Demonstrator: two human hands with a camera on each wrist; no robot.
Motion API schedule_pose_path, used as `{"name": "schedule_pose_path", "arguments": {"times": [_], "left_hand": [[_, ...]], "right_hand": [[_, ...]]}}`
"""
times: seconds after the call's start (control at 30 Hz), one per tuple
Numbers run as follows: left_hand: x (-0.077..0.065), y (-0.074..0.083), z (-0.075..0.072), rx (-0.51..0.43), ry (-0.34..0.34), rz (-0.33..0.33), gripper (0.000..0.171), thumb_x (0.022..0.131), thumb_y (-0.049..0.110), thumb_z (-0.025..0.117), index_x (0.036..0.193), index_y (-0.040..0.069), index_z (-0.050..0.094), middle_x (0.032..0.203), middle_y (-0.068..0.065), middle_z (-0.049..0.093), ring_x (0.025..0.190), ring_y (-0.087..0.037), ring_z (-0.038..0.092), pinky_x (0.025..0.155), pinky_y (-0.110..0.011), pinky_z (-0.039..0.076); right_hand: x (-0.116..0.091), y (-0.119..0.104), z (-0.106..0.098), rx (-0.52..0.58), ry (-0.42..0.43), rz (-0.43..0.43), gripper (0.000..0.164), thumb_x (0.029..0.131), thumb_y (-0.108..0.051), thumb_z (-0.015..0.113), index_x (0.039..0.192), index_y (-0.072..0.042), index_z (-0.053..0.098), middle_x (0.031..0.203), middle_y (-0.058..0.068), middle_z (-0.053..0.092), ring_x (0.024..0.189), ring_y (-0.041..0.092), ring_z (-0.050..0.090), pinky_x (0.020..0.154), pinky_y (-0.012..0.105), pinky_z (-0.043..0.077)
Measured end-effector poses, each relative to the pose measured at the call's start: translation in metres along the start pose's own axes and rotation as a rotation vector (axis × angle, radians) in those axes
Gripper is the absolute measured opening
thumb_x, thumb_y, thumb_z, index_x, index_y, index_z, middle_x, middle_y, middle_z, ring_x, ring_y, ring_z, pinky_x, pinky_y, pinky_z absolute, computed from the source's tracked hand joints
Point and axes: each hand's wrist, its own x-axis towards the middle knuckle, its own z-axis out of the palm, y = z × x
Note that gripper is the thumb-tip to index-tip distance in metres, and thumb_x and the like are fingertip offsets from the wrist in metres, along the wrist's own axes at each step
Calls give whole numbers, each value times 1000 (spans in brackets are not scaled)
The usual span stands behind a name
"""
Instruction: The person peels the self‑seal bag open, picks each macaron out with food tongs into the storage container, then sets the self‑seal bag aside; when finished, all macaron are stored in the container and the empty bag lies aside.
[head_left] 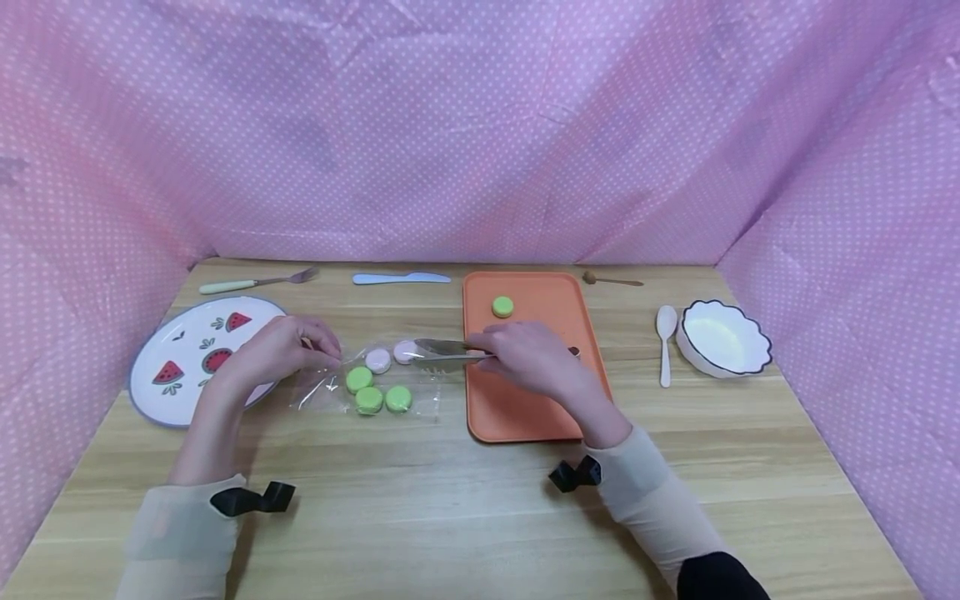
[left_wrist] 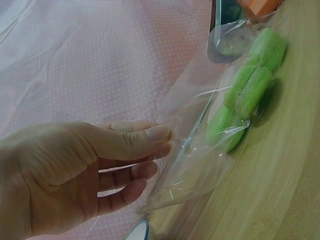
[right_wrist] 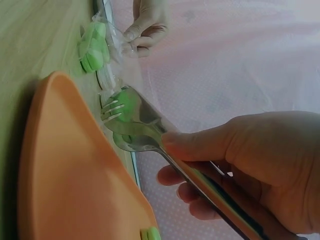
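My left hand (head_left: 288, 354) pinches the edge of a clear plastic bag (head_left: 322, 392) between thumb and fingers. Inside the bag lie three green macarons (head_left: 369, 400) and two pale pink macarons (head_left: 378, 360). My right hand (head_left: 528, 358) grips metal serving tongs (right_wrist: 200, 187), one side of them a fork with tines. In the head view the tongs' tips reach the bag's right part, beside a pink macaron. Green shows between the tips in the right wrist view; whether a macaron or a reflection, I cannot tell.
An orange tray (head_left: 525, 417) under my right hand bears one green macaron (head_left: 502, 307). A watermelon-patterned plate (head_left: 161, 404) lies left. Along the back lie a fork (head_left: 258, 282), a blue knife (head_left: 401, 278) and a wooden dipper (head_left: 611, 280). A white spoon (head_left: 665, 346) and bowl (head_left: 723, 337) stand right.
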Motion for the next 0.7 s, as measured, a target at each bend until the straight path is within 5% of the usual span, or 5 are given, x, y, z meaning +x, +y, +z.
{"name": "schedule_pose_path", "arguments": {"times": [0.7], "left_hand": [[1,3,1,11,19,-8,5,76,28,78,76,25,74,86,9,70,85,-6,60,75,-17,41]], "right_hand": [[14,-6,6,-54,-16,3,11,90,-30,62,84,-24,54,66,-8,47,55,8,35,48,23,28]]}}
